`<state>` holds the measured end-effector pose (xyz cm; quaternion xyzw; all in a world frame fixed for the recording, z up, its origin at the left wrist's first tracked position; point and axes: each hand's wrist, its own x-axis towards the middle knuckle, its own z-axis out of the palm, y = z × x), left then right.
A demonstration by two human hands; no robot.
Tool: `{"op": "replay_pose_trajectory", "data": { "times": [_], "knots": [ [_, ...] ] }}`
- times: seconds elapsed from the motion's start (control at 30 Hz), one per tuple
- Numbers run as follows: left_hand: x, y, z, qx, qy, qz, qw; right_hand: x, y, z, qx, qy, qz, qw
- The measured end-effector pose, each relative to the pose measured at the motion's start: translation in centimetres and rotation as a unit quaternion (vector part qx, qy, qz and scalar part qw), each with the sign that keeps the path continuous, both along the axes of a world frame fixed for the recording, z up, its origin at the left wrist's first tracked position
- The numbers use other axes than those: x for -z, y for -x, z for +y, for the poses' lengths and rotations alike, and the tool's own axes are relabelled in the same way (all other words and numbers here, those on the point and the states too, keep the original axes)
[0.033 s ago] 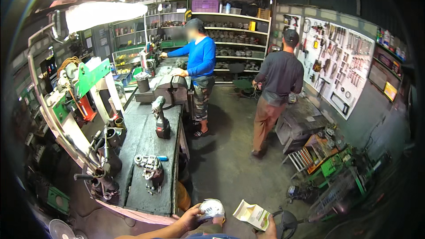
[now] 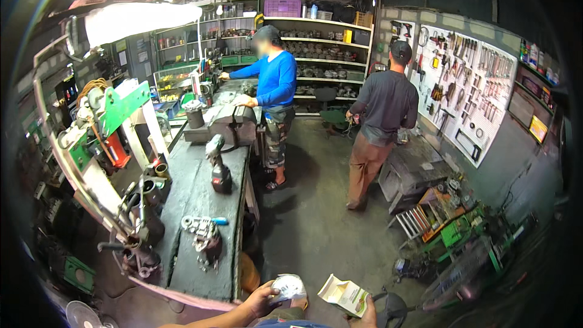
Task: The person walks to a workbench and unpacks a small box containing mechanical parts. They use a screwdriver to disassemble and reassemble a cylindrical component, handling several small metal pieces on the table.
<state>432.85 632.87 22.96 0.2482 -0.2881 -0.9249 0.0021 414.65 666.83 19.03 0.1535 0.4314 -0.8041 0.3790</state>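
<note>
My left hand (image 2: 262,299) grips a round, pale metallic part (image 2: 288,287) that looks wrapped in clear plastic, at the bottom middle. To its right, my right hand (image 2: 366,311) holds a small open white-and-green cardboard box (image 2: 340,291), whose inside I cannot make out. Just beyond my left hand, the dark workbench (image 2: 180,188) carries a metal assembly (image 2: 202,237), a blue-handled tool (image 2: 219,221) and, farther along, a cordless power tool (image 2: 219,170) standing on its battery.
A co-worker in blue (image 2: 275,79) leans at the bench near a vice (image 2: 228,124). Another in grey (image 2: 382,103) stands by a metal table (image 2: 405,167) and tool pegboard (image 2: 461,85). Green-framed equipment (image 2: 127,103) lines the left, parts shelves (image 2: 325,51) the back, machinery (image 2: 455,231) the lower right.
The view has shifted very slightly, so the bench items sit a little differently in the picture. Both hands keep hold of the part and the box.
</note>
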Motion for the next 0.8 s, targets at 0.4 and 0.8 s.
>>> {"op": "replay_pose_trajectory", "data": {
  "times": [0.4, 0.8],
  "knots": [
    [-4.7, 35.7, -14.8, -0.001, 0.095, 0.047, 0.994, -4.7, 31.5, -17.6, 0.024, 0.021, -0.029, 0.999],
    [-3.3, 64.4, -23.8, -0.101, 0.103, -0.056, 0.988, -5.7, 69.3, -28.2, -0.05, 0.066, -0.006, 0.997]
  ]
}}
